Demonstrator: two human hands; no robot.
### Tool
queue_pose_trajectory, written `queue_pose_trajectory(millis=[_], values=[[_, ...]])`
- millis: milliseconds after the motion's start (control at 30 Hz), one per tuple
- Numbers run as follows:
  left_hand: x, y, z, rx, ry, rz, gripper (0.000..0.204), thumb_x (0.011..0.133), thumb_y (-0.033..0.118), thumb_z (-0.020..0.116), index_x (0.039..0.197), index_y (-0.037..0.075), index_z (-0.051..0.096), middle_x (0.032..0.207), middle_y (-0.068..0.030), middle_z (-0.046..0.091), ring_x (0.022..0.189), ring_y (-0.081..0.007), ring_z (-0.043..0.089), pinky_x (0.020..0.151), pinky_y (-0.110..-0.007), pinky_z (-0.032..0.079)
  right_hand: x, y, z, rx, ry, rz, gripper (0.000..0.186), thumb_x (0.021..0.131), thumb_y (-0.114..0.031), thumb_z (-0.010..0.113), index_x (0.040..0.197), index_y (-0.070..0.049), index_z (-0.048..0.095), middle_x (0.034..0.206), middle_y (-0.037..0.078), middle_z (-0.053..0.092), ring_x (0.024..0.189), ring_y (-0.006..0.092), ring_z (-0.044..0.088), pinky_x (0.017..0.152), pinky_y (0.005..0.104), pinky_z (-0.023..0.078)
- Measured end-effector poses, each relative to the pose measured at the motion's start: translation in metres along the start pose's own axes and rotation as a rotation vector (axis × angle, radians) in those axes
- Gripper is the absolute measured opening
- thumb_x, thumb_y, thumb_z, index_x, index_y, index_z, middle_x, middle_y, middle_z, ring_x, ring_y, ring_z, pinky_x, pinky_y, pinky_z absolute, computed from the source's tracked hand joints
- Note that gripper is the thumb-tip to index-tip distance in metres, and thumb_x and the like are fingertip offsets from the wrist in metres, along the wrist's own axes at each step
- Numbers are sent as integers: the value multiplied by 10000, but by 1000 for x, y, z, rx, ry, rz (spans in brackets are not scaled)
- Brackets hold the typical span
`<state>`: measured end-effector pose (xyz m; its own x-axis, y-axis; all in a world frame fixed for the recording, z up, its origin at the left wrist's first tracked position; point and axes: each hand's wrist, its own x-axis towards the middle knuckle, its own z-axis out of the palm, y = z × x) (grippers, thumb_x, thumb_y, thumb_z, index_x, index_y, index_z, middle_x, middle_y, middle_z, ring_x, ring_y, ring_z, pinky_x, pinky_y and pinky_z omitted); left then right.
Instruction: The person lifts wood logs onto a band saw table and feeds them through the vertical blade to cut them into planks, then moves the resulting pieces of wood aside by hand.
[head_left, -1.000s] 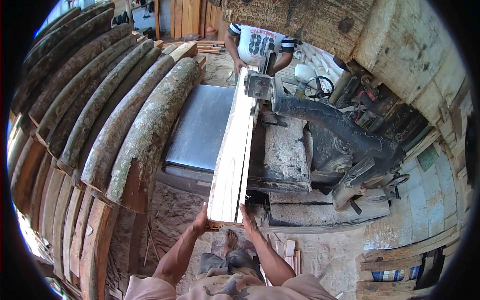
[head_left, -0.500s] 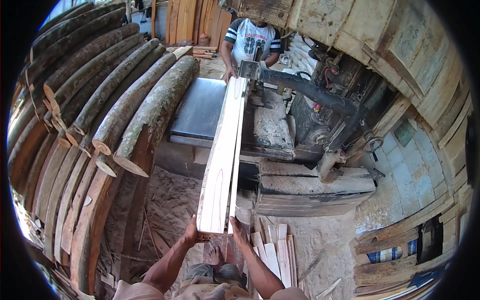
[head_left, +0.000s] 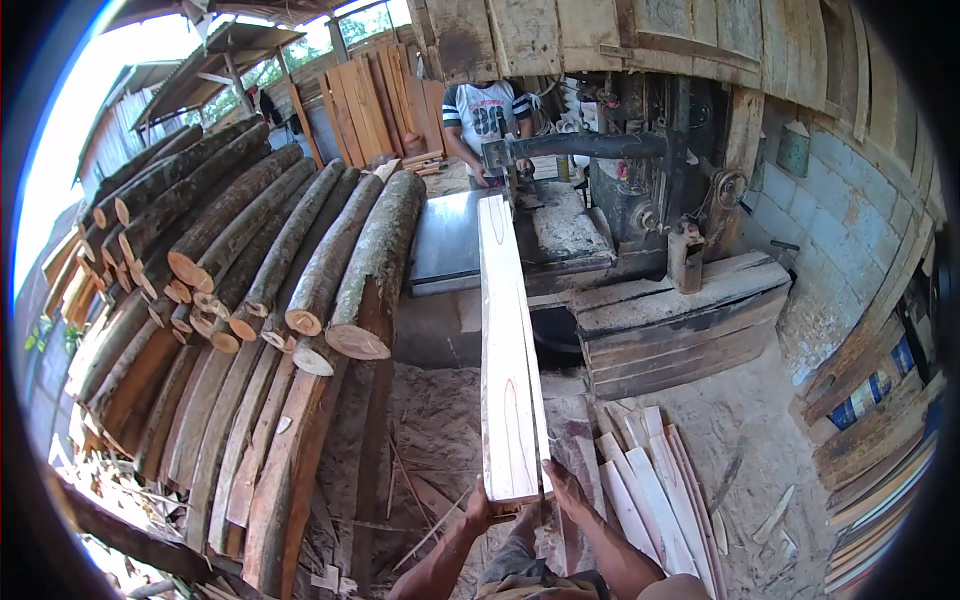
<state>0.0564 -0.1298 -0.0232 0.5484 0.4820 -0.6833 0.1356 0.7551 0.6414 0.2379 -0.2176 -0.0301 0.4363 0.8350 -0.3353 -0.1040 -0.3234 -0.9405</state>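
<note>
A long pale sawn board [head_left: 508, 380] stretches away from me, its far end over the saw machine's dark metal table [head_left: 445, 240]. Along its right side runs a narrow strip [head_left: 541, 425], parted from the board by a thin gap at the near end. My left hand [head_left: 481, 507] is closed on the near left corner of the board. At the near right corner my right hand [head_left: 567, 490] is closed on the strip's edge, some of its fingers hidden underneath. Across the table stands a co-worker [head_left: 486, 112], one hand near the board's far end.
Bark-covered logs [head_left: 375, 265] are stacked at left above upright slabs. The sawing machine [head_left: 640, 170] with its black arm stands ahead to the right, beside a heavy timber block [head_left: 685, 335]. Several cut strips [head_left: 655, 490] lie on the dusty ground by my right arm.
The board's far end has come away from the co-worker's hand and lies nearer to me. Both my hands keep hold. My view has tilted up and turned left.
</note>
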Motion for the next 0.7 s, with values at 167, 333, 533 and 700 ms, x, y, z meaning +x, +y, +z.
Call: queue_pose_trajectory(millis=[167, 333, 533, 700], values=[[8, -131, -36, -711, -451, -156, 631, 879, 568, 246, 1266, 107, 436, 1186, -115, 523, 1056, -295, 515, 824, -462, 463, -104, 15, -6, 215, -151, -23, 549, 910, -421, 409, 1240, 17, 435, 1214, 194, 497, 1149, 278, 449, 963, 331, 330], [-46, -93, 21, -498, 7, -77, 652, 845, 574, 278, 1239, 90, 465, 1134, -116, 556, 1011, -321, 528, 845, -455, 439, -134, 107, -76, -378, 220, -444, 480, 926, -260, 374, 1293, 47, 329, 1167, 213, 517, 1111, 299, 480, 949, 341, 352], [73, 18, -23, -624, -413, -125, 869, 784, 731, 62, 1295, 125, 418, 1213, -135, 507, 1061, -318, 510, 766, -444, 438, -95, 142, -89, -432, 323, 461, 480, 949, -349, 280, 1242, -2, 436, 1073, 267, 547, 1030, 320, 535, 864, 383, 411], [218, 239, 3, -412, 34, 34, 1031, 693, 840, 149, 1276, 29, 408, 1198, -178, 490, 1032, -297, 510, 829, -453, 433, -127, 213, -88, -780, 307, 722, 405, 934, -288, 341, 1261, -67, 431, 834, 212, 596, 683, 316, 546, 594, 406, 425]])
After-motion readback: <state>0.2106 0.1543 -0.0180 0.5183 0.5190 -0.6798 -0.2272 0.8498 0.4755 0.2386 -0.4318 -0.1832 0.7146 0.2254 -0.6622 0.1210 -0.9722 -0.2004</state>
